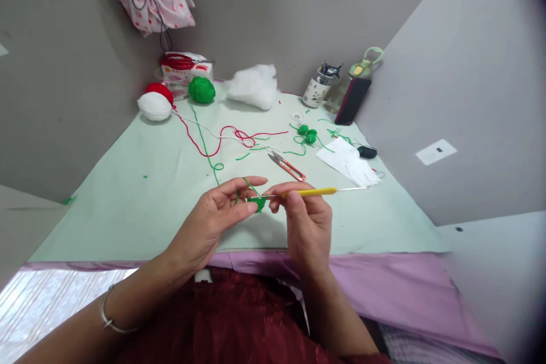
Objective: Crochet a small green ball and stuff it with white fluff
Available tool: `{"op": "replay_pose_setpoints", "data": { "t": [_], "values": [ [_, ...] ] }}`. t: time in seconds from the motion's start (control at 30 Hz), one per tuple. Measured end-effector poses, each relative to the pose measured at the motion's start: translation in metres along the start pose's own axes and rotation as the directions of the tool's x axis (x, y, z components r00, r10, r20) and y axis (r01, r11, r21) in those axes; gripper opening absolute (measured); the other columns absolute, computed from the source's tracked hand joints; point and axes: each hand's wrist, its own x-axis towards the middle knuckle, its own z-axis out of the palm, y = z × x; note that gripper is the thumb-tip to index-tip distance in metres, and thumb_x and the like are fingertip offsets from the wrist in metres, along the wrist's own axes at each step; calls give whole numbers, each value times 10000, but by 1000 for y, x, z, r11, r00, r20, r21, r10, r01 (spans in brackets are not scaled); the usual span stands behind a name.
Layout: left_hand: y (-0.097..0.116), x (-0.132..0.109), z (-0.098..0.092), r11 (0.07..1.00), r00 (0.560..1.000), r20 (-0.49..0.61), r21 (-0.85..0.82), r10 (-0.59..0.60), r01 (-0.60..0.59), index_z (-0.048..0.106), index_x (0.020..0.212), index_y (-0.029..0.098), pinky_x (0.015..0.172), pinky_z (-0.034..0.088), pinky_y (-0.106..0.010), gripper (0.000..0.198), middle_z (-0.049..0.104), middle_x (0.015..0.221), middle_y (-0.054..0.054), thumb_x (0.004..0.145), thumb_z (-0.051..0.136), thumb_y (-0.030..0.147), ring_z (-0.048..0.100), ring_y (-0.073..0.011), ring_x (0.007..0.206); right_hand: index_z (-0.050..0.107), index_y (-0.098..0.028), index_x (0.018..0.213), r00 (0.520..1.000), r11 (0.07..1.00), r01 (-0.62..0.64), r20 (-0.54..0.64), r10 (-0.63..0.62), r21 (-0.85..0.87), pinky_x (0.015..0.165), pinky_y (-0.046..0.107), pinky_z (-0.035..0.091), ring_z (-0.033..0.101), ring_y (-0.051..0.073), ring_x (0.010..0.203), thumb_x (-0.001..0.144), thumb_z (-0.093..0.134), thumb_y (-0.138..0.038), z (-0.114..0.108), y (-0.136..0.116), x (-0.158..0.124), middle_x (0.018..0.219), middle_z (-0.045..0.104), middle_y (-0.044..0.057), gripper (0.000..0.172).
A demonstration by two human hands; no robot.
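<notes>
Between the thumb and fingers of my left hand (222,207) is a small green crochet piece (258,203). Green yarn runs over the raised left index finger and down to the piece. My right hand (309,216) grips a yellow-handled crochet hook (313,191), its thin metal tip reaching left to the green stitches. Whether the tip sits inside a loop is too small to tell. From the left hand the green strand (205,142) leads back across the table to a green yarn ball (202,90).
Thread snips (288,166) lie just beyond my hands. Small green crocheted pieces (307,134), white paper (347,160) and a phone (353,101) are at right. White stuffing (253,86), a pen cup (318,88) and a white yarn ball (154,106) stand farther back. Loose red yarn (200,151) crosses the table.
</notes>
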Motion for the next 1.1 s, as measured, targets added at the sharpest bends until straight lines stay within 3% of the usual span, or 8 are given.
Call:
{"op": "replay_pose_setpoints", "data": {
  "t": [0.23,0.4,0.5,0.57,0.67,0.77,0.93,1.1],
  "values": [
    [1,-3,-6,981,997,-41,184,63,-54,822,1154,351,776,412,-222,285,591,874,26,872,822,306,506,-118,817,740,-230,1025,984,950,177,68,-164,-259,719,270,588,697,120,745,1066,527,-185,0,-12,-4,917,763,19,222],
    [-1,-10,3,921,954,-168,348,246,-176,834,1081,285,729,422,-232,287,589,884,23,811,830,190,461,-102,711,681,-195,1237,782,543,618,368,-504,-568,786,318,612,717,184,911,996,544,-55,2,-2,-11,998,769,87,311],
    [-2,-8,6,986,983,-156,148,101,-78,811,1175,270,711,442,-225,412,626,904,14,771,875,222,491,-102,712,692,-189,1295,708,355,677,438,-554,-645,767,321,613,715,206,965,974,575,-38,2,6,-14,1042,739,122,374],
    [0,-4,4,994,995,-48,-60,-92,89,789,1239,261,721,461,-227,456,563,743,59,793,882,280,389,-61,574,721,-217,1261,734,424,647,368,-571,-633,765,314,606,714,202,978,972,586,-37,1,7,-14,1062,730,112,367],
    [4,0,0,945,978,65,-253,-197,207,816,1188,227,812,500,-250,382,466,636,110,817,877,299,188,-5,472,751,-245,1123,883,757,454,125,-452,-470,718,297,580,687,165,836,1017,538,-86,-1,1,-11,899,721,43,286],
    [6,0,-1,954,987,53,-253,-152,160,827,1166,253,828,487,-243,392,623,834,38,782,902,278,434,-30,586,750,-247,989,966,936,252,9,-257,-246,664,283,553,635,137,707,1053,514,-164,1,-4,-4,803,692,7,258],
    [2,-2,3,996,1000,-30,-87,-2,0,806,1224,303,857,451,-242,443,663,924,9,793,907,313,574,-128,876,773,-272,1092,939,849,344,143,-313,-401,721,298,589,701,168,853,1001,597,-102,7,-1,-5,941,754,39,261],
    [3,0,0,962,987,36,-219,-156,160,805,1222,234,858,479,-272,443,540,685,75,799,901,323,325,-53,559,768,-279,1227,814,601,568,276,-511,-562,757,340,605,727,212,952,948,647,-52,3,1,-10,1078,769,90,379]
  ]
}}
